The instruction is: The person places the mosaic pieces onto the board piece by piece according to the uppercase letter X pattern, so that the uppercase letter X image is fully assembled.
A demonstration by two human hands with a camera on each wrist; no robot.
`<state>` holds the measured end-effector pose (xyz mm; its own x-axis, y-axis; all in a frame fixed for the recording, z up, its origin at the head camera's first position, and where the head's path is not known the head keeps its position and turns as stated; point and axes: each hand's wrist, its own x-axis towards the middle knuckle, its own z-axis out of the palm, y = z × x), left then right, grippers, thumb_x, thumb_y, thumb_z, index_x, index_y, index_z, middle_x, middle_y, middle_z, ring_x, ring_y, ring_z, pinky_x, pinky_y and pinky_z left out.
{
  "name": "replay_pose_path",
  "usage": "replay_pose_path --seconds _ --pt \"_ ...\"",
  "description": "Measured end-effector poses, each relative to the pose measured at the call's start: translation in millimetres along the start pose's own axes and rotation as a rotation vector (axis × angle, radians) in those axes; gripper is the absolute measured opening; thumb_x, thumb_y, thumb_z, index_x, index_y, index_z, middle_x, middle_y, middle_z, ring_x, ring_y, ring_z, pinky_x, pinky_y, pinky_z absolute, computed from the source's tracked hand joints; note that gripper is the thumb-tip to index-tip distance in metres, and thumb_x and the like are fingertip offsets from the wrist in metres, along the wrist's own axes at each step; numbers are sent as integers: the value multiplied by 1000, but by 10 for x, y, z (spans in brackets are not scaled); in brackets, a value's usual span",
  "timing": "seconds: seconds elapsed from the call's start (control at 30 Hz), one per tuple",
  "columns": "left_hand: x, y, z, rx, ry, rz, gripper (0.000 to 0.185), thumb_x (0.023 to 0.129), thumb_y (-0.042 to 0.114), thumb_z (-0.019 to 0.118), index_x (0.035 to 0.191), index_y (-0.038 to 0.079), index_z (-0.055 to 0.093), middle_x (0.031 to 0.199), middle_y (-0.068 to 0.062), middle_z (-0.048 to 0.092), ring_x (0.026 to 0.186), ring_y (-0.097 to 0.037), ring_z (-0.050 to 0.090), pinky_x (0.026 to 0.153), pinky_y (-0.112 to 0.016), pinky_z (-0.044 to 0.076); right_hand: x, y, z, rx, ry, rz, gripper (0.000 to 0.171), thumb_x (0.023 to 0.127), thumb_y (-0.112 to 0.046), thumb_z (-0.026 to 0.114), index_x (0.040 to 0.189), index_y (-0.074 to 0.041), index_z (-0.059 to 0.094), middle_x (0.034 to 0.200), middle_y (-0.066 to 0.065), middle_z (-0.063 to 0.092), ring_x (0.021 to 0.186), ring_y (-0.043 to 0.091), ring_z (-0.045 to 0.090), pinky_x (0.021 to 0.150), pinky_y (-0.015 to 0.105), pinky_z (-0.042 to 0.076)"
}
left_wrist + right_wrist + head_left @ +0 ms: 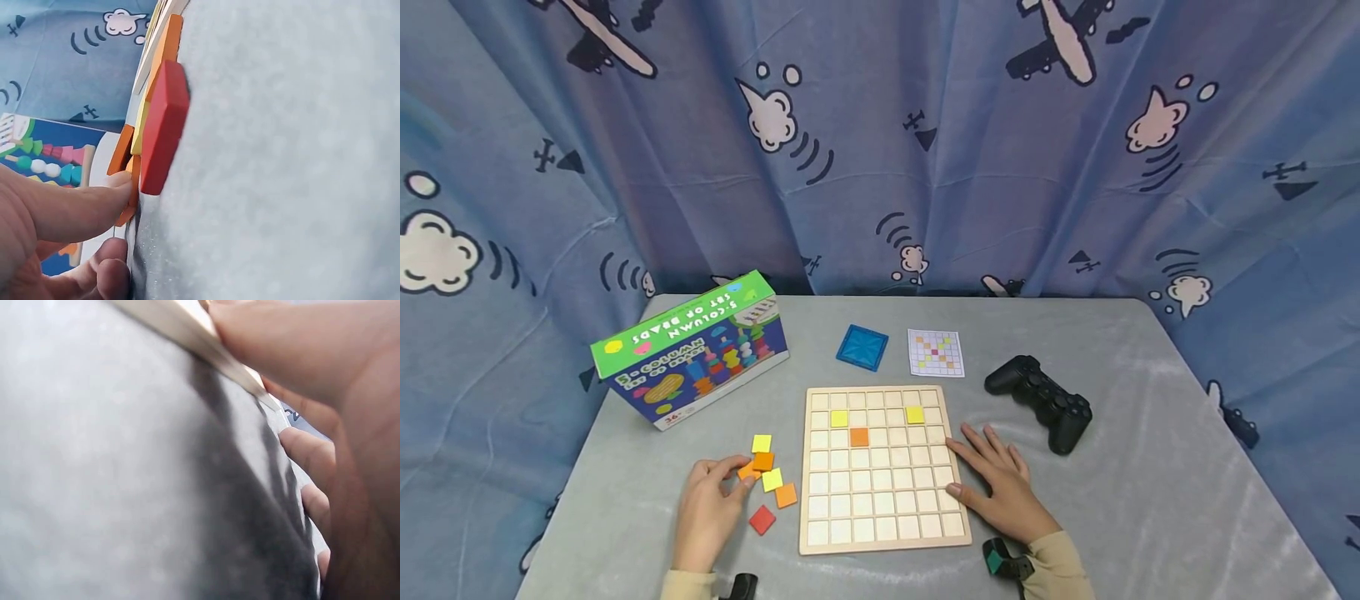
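Head view only: wooden grid board [883, 467], right hand [1000, 492] flat, fingers spread, at its 3 o'clock edge. Toy box [692, 350] at 10 o'clock reads "5-COLUMN SET OF BEADS". Left wrist view: left hand [56, 219] fingertips pinching orange tile [128, 209], beside red tile [162, 128]

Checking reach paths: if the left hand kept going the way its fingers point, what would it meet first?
The left hand already pinches an orange tile; next in line is probably another orange tile, then the yellow tile.
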<state>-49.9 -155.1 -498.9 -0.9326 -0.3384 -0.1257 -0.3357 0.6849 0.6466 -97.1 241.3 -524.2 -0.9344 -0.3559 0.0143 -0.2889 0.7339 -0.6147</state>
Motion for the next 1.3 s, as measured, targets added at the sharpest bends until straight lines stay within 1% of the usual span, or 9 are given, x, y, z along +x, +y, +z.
replay_pose_path --seconds 0.13,0.3,0.5,0.6,0.73,0.83,1.0,1.13,1.3 --pt "-2 -2 2 -8 16 17 26 83 10 74 108 7 68 99 -9 57 77 -19 48 66 -29 37 0 -4 -3 5 0 -5 63 87 -46 66 144 -29 44 156 6 29 145 40 11 106 66 0" --pt "-7 -14 4 -39 36 17 24 81 6 75 102 8 66 92 -6 61 71 -17 49 63 -27 38 0 1 -3 2 1 -7 63 87 -45 66 144 -30 44 156 6 28 145 40 11 106 66 0" --pt "-31 -10 -17 -97 53 8 29 84 2 69 111 11 67 92 -8 60 72 -16 55 61 -24 45 1 0 -2 6 3 -10 63 86 -45 66 144 -30 44 156 6 28 145 40 11 106 66 0" --pt "-30 28 -49 -155 62 -9 30 86 3 66 114 11 67 95 -10 60 75 -15 59 62 -22 48 -3 -5 0 7 4 -10 63 86 -45 67 144 -30 44 156 6 29 145 40 11 106 66 0" --pt "-10 119 -97 -264 8 -42 32 87 6 67 118 9 64 101 -11 62 76 -13 63 66 -21 50 -9 -13 3 3 4 -8 63 87 -45 66 144 -30 44 156 6 29 145 40 12 106 66 0" --pt "13 214 -93 -327 -46 -36 35 87 8 69 121 10 62 104 -10 63 78 -11 64 70 -21 50 -12 -17 4 1 2 -6 63 87 -45 66 144 -30 44 156 5 29 145 40 11 106 66 0" --pt "50 443 -15 -415 -93 41 34 85 7 72 118 11 63 103 -9 64 81 -13 64 73 -22 52 -10 -15 2 -2 1 -3 63 87 -45 66 144 -30 44 156 5 29 145 40 11 106 65 0" --pt "65 636 98 -466 -133 151 32 83 6 73 112 13 66 97 -6 65 78 -13 64 72 -23 53 -6 -8 1 -5 4 -3 63 87 -45 66 144 -30 44 156 5 29 145 39 11 106 65 0" --pt "90 832 302 -400 -158 336 30 80 5 76 106 18 67 88 -1 65 70 -9 61 64 -23 51 -5 -7 7 -4 6 -4 63 87 -46 66 144 -31 44 156 5 29 145 39 11 106 65 0"
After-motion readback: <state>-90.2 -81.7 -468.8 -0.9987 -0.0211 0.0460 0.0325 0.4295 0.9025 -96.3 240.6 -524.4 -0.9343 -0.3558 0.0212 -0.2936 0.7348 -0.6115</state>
